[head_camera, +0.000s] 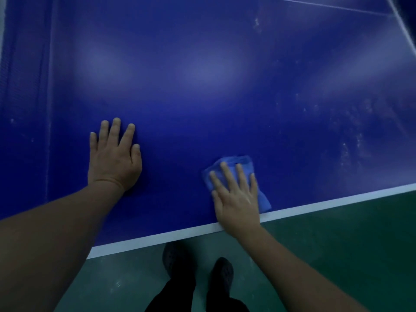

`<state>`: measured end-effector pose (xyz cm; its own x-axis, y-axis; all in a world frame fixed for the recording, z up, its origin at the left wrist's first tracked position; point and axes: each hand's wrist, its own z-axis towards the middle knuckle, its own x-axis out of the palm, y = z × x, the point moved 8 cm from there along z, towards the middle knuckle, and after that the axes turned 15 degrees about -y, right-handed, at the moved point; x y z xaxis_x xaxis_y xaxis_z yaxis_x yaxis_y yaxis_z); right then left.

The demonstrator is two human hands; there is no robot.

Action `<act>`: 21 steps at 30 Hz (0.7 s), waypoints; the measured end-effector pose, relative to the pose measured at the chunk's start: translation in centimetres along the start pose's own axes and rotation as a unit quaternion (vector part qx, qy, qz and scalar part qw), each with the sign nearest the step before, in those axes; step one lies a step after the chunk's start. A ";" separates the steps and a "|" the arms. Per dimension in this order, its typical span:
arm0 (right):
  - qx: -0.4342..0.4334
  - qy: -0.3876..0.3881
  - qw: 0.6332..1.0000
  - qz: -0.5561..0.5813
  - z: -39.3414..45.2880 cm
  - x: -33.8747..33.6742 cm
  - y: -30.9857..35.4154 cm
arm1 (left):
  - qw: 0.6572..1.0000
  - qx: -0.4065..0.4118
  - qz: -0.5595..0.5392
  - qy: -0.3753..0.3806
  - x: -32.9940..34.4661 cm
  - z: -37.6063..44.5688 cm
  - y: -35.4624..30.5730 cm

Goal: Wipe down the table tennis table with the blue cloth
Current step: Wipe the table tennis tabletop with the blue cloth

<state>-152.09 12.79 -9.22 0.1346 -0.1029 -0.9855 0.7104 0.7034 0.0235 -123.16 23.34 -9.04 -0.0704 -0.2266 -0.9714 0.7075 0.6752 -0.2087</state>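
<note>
Blue cloth [242,183] (folded, lighter than the table [202,75]) lies under the right hand [238,197], protruding at 12 o'clock. Fingers straight, pressing flat. Left hand [113,158] rests flat, fingers spread, at 9 o'clock.

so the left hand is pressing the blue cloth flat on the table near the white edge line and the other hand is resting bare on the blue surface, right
Not quite: the hands are swapped. In the head view the right hand presses the blue cloth flat on the table near the white edge line, and the left hand rests bare on the blue surface.
</note>
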 end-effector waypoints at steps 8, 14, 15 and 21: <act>0.379 0.020 0.924 -0.055 -2.3 -3.0 -25.0 | 0.999 -0.015 -0.051 0.001 -1.4 -1.3 -1.5; 0.247 -0.030 0.968 -0.024 -1.4 -1.6 -12.3 | 0.992 0.094 -0.073 0.030 -0.1 -9.0 -13.1; 0.132 -0.016 0.991 -0.011 -2.1 -1.1 -9.2 | 0.988 0.134 -0.067 0.035 0.4 -10.4 -14.9; 0.161 0.024 0.985 -0.055 -1.4 -1.4 -22.5 | 0.981 0.188 -0.016 0.053 2.3 -12.7 -16.9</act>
<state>-169.26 -1.92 -8.57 0.0167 -0.1282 -0.9916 0.9022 0.4295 -0.0403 -144.20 20.37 -9.18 -0.1552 -0.1558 -0.9755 0.9113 0.3587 -0.2023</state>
